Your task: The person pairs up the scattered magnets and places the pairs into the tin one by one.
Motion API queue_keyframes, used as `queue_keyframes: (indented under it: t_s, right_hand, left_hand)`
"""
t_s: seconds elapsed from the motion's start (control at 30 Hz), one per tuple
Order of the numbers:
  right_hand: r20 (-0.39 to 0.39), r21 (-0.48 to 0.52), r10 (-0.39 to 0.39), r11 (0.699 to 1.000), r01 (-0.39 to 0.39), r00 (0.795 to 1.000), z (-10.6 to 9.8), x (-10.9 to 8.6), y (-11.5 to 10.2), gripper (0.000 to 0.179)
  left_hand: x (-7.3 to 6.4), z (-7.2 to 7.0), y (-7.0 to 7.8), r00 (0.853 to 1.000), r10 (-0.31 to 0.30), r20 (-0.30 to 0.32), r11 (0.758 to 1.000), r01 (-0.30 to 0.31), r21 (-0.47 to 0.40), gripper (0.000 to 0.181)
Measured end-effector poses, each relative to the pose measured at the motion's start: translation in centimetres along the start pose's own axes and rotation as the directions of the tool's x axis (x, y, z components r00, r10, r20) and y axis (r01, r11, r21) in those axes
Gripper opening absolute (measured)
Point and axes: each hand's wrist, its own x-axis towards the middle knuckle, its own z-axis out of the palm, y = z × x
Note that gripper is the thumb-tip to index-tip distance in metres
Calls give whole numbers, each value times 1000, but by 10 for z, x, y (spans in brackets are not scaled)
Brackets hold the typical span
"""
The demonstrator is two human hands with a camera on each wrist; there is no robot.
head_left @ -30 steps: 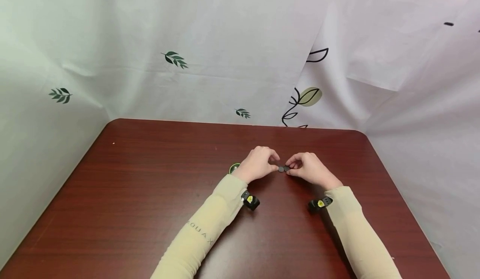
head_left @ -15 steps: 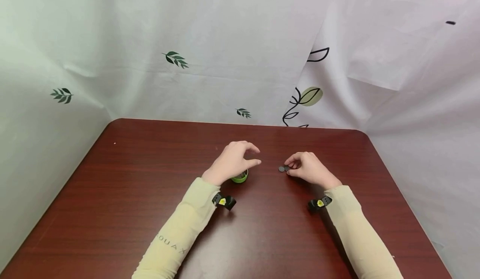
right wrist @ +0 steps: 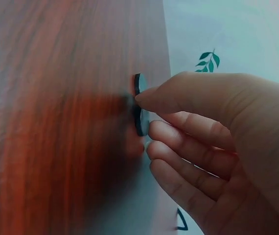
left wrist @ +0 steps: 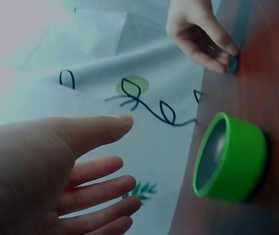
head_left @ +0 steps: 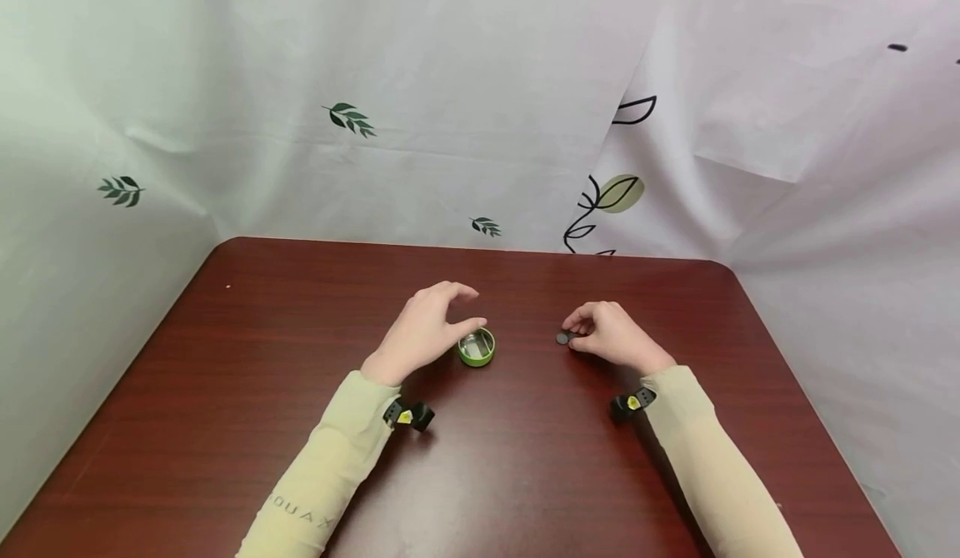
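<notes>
Two small, dark, flat discs lie side by side on the table, right of centre. The left disc [head_left: 562,338] shows whole in the head view. My right hand [head_left: 611,333] pinches the other disc [right wrist: 143,125] between thumb and forefinger, its other fingers curled loosely behind. A low round green container [head_left: 477,348] with a shiny, clear-looking inside stands left of the discs. My left hand [head_left: 423,325] holds nothing. Its thumb and fingers are spread, with the thumb tip overlapping the container's far rim in the head view. In the left wrist view the container [left wrist: 235,159] is apart from the hand.
The dark red-brown table [head_left: 517,475] has rounded far corners. White cloth [head_left: 420,183] with leaf prints hangs behind it and at both sides. A tiny pale speck [head_left: 228,286] lies near the far left corner. Each wrist wears a black camera strap.
My left hand has drawn away from the discs leftward, past the green container, which is now uncovered. My right hand stays at the discs, shifted very slightly left.
</notes>
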Motion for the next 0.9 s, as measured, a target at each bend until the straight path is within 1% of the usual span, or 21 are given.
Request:
queue_keyframes:
  t_s: [0.07, 0.2, 0.47, 0.67, 0.9]
  right_hand:
    - [19, -11, -4, 1000, 4, 1000, 0, 3, -3, 18]
    - [46, -35, 2, 999, 0, 999, 0, 8, -7, 17]
    - [68, -53, 17, 999, -13, 998, 2, 13, -7, 11]
    - [81, -47, 39, 998, -35, 996, 1, 13, -9, 9]
    - [108, -50, 53, 998, -47, 993, -1, 14, -11, 12]
  left_hand:
    - [-3, -1, -6, 1000, -16, -1, 1000, 16, 4, 42]
    - [-10, -1, -14, 999, -36, 18, 999, 36, 0, 46]
    - [-18, 6, -24, 996, -68, 57, 998, 68, -9, 50]
    - [-21, 12, -29, 996, -69, 63, 998, 70, -8, 52]
    - [-21, 19, -32, 995, -45, 94, 998, 48, -37, 51]
